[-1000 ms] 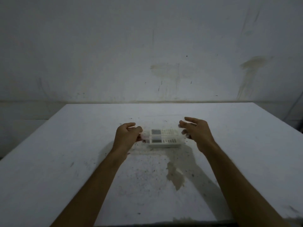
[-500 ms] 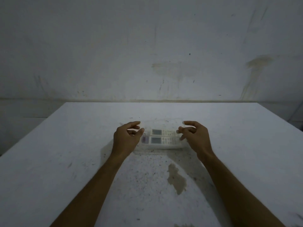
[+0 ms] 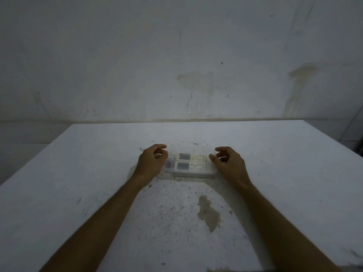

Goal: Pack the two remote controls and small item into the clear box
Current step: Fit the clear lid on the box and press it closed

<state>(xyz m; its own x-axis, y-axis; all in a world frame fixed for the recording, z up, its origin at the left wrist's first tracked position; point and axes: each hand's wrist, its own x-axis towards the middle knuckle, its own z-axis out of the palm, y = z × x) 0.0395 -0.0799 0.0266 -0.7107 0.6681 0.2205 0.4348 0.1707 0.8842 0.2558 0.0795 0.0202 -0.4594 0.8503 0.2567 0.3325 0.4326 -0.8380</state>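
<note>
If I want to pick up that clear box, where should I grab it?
Probably by its two short ends, one hand from each side. The clear box lies long side across, and the left hand and right hand flank those ends.

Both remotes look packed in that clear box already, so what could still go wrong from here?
The clear box is hard to see against the pale table in dim light, so either hand could knock it. Whether a lid is latched cannot be told; if not, lifting by the ends could spill the remotes.
</note>
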